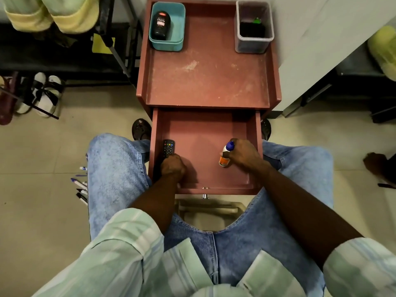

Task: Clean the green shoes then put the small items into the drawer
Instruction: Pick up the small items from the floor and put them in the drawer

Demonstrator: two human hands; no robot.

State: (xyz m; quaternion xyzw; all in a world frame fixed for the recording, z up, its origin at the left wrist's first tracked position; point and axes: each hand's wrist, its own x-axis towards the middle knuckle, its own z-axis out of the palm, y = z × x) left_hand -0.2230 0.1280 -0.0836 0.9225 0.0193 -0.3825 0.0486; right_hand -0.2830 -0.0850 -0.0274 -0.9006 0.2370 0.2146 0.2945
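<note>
The reddish-brown drawer (pixel 255 133) of a small cabinet stands pulled out between my knees. Inside it at the left, my left hand (pixel 173 168) grips the near end of a black remote control (pixel 168 147) lying along the drawer's left wall. At the right of the drawer my right hand (pixel 243 154) holds a small white bottle (pixel 225 154) with a blue cap and orange label, low over the drawer floor. Pale green shoes (pixel 51 13) hang at the top left, and another green shoe (pixel 383 48) sits at the far right.
On the cabinet top (pixel 205 82) stand a teal tub (pixel 167 42) holding a black bottle and a clear box (pixel 254 45) with dark contents. Several pens (pixel 80 187) lie on the floor at my left knee. White sandals (pixel 40 93) sit by a black rack.
</note>
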